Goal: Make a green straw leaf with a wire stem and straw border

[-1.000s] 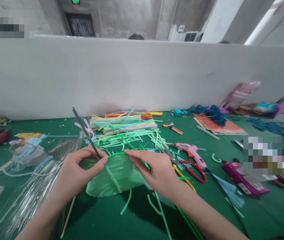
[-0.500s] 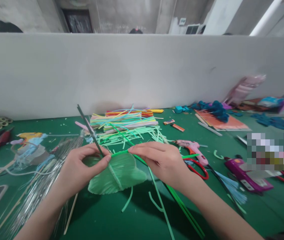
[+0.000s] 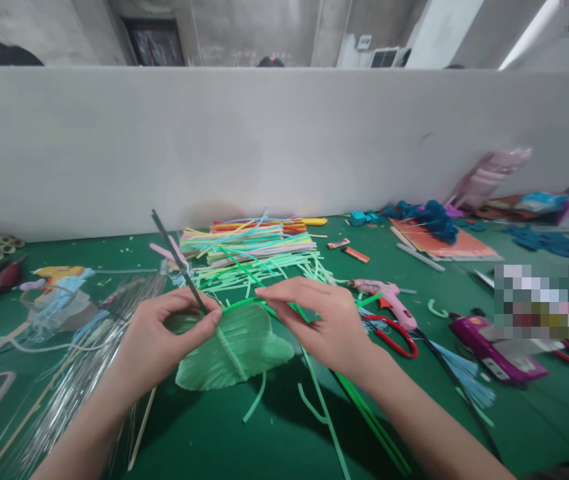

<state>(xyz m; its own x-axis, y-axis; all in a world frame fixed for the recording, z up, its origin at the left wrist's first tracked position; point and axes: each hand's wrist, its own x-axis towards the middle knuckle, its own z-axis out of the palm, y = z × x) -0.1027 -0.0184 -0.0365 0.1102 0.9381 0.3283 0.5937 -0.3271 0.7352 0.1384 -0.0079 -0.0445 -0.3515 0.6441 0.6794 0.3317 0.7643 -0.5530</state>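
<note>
Left hand [image 3: 177, 330] pinches dark stem [image 3: 180, 263] at green leaf [image 3: 254, 347]; right hand [image 3: 324, 320] pinches bright strip [image 3: 238, 305]. Leaf likely light, floppy; stiffer stem offers best hold.

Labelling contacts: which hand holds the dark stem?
The left hand: its thumb and fingers pinch the dark stem. The right hand is apart from it, fingers on the bright green strip.

1. Right hand [image 3: 321, 323] sits higher than 1 s ago; thumb-finger gap looks wider than at 0.5 s.
2. Bright green, thin fuzzy strip [image 3: 241, 305]: end beyond hand now higher.
3. Pale green, pleated leaf-shaped piece [image 3: 249, 350]: right tip now uncovered.
</note>
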